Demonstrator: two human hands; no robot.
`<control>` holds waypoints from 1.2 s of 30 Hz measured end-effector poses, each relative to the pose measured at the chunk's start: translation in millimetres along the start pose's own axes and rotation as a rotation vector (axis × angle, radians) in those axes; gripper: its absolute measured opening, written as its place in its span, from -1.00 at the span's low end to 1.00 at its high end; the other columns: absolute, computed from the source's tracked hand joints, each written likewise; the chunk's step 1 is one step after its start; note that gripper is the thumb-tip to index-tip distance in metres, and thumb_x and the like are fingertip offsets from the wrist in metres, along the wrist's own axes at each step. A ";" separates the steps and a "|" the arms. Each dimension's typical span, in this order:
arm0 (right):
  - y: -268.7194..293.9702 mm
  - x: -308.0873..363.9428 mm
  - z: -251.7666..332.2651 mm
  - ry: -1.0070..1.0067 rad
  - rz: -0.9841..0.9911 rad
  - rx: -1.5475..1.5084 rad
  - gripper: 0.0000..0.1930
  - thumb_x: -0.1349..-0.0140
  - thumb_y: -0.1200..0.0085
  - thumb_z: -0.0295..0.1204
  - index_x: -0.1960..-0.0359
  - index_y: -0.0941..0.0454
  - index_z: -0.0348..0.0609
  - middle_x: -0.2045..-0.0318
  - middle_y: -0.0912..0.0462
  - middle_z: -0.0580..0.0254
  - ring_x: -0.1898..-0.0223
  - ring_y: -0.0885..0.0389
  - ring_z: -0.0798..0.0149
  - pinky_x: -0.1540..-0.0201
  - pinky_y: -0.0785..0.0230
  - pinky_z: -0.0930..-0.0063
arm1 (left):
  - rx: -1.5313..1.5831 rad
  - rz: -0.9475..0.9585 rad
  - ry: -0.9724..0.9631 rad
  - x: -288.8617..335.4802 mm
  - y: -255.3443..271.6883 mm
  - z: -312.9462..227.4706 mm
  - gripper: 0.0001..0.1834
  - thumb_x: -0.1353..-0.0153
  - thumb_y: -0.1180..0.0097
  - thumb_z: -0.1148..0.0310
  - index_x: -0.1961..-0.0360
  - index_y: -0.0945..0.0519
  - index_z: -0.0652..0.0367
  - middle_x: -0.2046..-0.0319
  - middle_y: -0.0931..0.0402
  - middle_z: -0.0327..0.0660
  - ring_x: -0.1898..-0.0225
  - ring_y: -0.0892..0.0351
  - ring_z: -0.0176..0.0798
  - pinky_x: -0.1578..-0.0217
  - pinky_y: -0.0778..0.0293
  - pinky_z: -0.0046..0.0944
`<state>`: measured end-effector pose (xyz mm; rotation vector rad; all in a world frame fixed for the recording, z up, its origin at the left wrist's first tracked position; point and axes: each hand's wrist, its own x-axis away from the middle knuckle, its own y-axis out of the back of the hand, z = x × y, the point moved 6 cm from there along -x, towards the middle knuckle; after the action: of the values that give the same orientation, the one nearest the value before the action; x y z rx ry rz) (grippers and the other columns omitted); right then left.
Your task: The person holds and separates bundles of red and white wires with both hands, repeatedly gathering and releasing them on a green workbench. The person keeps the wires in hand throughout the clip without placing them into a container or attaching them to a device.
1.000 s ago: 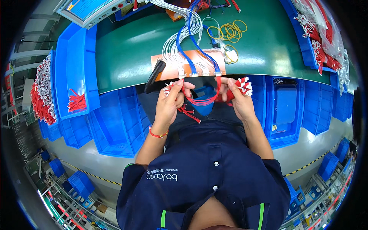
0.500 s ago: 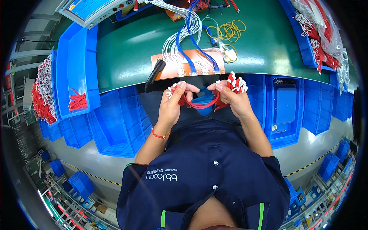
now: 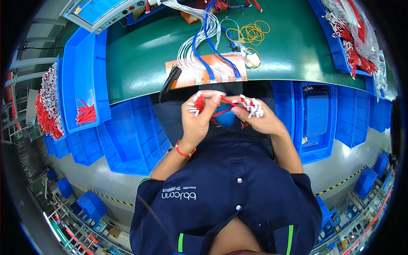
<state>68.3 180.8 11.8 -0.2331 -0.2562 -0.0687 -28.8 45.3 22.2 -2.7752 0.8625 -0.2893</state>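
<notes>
Red cables (image 3: 228, 100) lay between the left hand (image 3: 197, 118) and the right hand (image 3: 264, 122), both gripping bunches. White lettering (image 3: 179, 194) marked the shirt (image 3: 212, 174).

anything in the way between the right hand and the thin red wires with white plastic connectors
Nothing visible: the right hand directly grips thin red wires with white plastic connectors, and the left hand holds such wires too.
</notes>
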 end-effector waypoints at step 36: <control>24.2 -16.1 -24.7 0.095 -0.411 -0.124 -0.80 -0.39 -0.14 -0.34 0.17 -0.68 -0.22 0.38 -0.70 0.31 0.56 -0.27 0.61 0.49 -0.10 0.62 | 0.381 -0.282 0.164 -4.6 28.6 36.0 -0.81 -0.42 -0.08 0.37 0.14 -0.62 0.29 0.48 -0.51 -0.30 0.72 -0.02 -0.63 0.69 0.09 -0.49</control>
<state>61.2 199.1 -20.9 -0.2971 -0.2025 -0.5028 -38.8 30.4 -20.4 -2.5270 0.3902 -0.6617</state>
